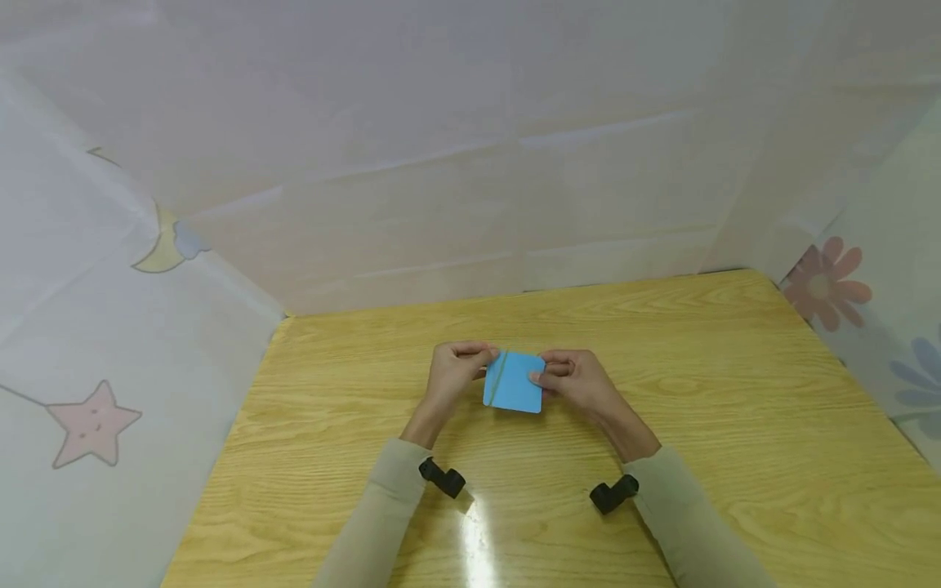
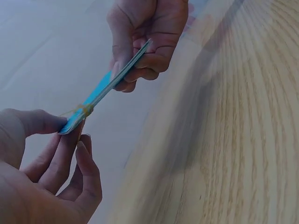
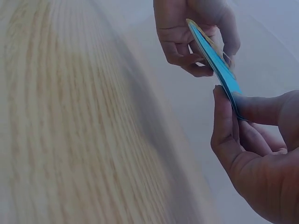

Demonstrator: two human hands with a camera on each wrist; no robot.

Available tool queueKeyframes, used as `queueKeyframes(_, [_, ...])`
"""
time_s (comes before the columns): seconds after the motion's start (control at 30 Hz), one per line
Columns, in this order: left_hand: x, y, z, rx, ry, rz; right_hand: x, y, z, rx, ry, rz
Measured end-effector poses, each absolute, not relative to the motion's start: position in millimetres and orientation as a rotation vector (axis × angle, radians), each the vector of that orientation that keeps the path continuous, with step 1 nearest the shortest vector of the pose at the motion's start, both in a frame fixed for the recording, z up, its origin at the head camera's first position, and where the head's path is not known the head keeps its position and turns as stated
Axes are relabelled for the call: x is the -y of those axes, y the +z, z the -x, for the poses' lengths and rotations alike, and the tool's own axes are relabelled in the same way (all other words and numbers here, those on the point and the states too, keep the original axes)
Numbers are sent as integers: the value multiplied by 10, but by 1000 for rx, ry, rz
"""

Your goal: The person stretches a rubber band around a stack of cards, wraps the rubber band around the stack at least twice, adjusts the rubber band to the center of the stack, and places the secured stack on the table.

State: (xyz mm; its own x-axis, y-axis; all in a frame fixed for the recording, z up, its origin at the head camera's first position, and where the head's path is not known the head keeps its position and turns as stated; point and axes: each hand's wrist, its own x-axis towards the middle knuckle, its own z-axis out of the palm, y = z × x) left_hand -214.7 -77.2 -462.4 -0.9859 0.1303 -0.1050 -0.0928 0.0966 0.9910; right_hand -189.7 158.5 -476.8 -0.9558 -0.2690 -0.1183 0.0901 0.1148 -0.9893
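Observation:
A thin stack of blue cards (image 1: 518, 388) with rounded corners is held above the table between both hands. Around its left part runs a yellowish rubber band (image 1: 498, 378), which looks bunched at the stack's edge in the left wrist view. My left hand (image 1: 453, 371) pinches the left edge, thumb on the blue face and fingers behind. On the opposite edge my right hand (image 1: 583, 380) pinches the stack between thumb and fingers. Layered edges of the cards (image 2: 117, 79) show in the left wrist view. The stack's underside is hidden in the head view.
The wood-grain table (image 1: 331, 490) spreads beneath both arms. A pale sheet (image 1: 412, 163) hangs behind it, with printed side sheets carrying a star (image 1: 97, 425) and a red flower (image 1: 823, 284). Dark wrist cameras (image 1: 443, 478) sit on both sleeves.

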Motion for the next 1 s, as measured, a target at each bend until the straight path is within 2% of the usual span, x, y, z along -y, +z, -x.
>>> queueKeyframes(0.5, [850,-4697,2144,-2122,2042,18,-1537,-4758,1889,-2110,-1914,119])
queueKeyframes(1.0, [896,-4705,1962,-2128,1923,-24,-1580,-4721,1891,-2047,-2000,57])
